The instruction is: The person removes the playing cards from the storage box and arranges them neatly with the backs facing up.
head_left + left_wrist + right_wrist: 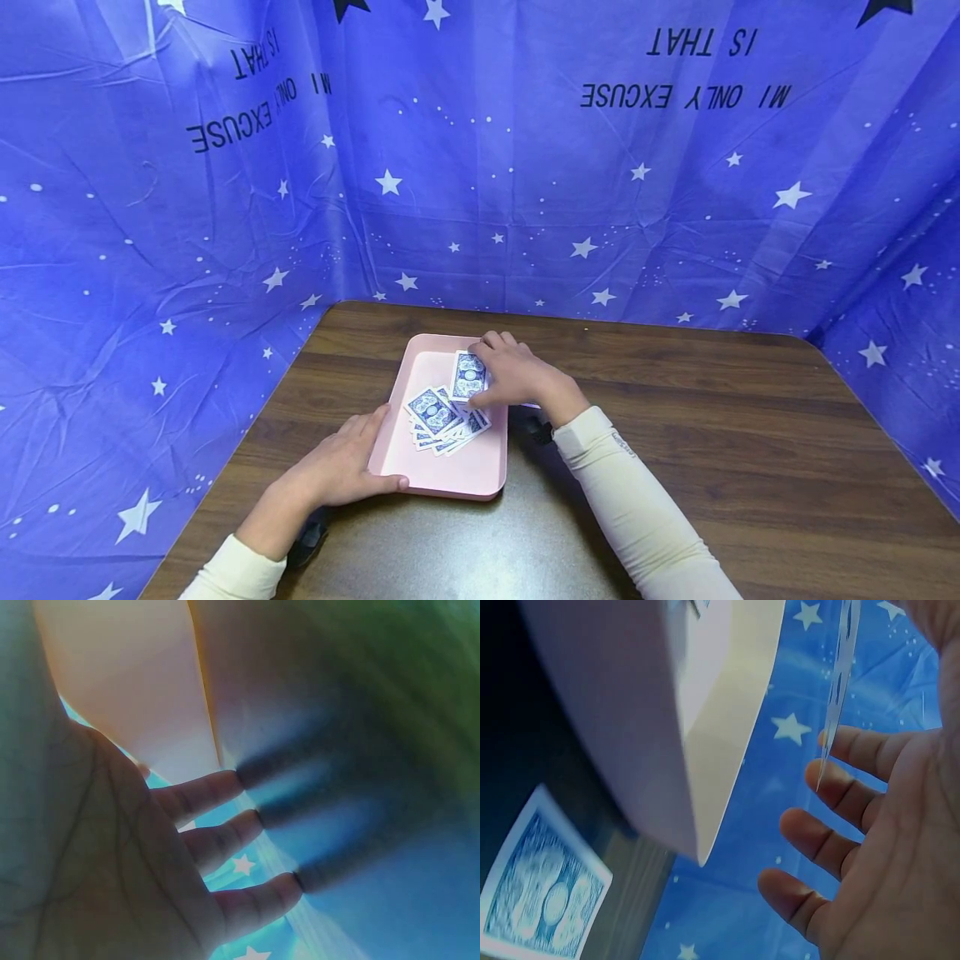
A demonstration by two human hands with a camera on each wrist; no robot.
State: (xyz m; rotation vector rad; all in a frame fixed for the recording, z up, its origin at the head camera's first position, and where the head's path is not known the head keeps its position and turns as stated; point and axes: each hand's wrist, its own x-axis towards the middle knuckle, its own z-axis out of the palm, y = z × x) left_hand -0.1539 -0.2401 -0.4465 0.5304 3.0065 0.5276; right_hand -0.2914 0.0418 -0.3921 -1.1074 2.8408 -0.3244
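Note:
A pink rectangular tray (453, 480) lies on the table with a loose, fanned pile of blue-backed playing cards (432, 413) inside. Over the tray's far right part, my right hand (517, 373) holds a playing card (468, 377) by its edges, blue back up. The right wrist view shows that card (838, 690) nearly edge-on, against the fingertips. My left hand (339, 462) rests at the tray's near left corner, thumb along the near rim and index finger at the left side. In the left wrist view, three extended fingers (259, 904) have their tips on the table.
Beside the tray, under the right forearm, another blue-backed card (547, 881) lies on the table. The brown wooden table (697, 433) extends to the right. Blue star-printed curtains (555, 192) hang around its far and side edges.

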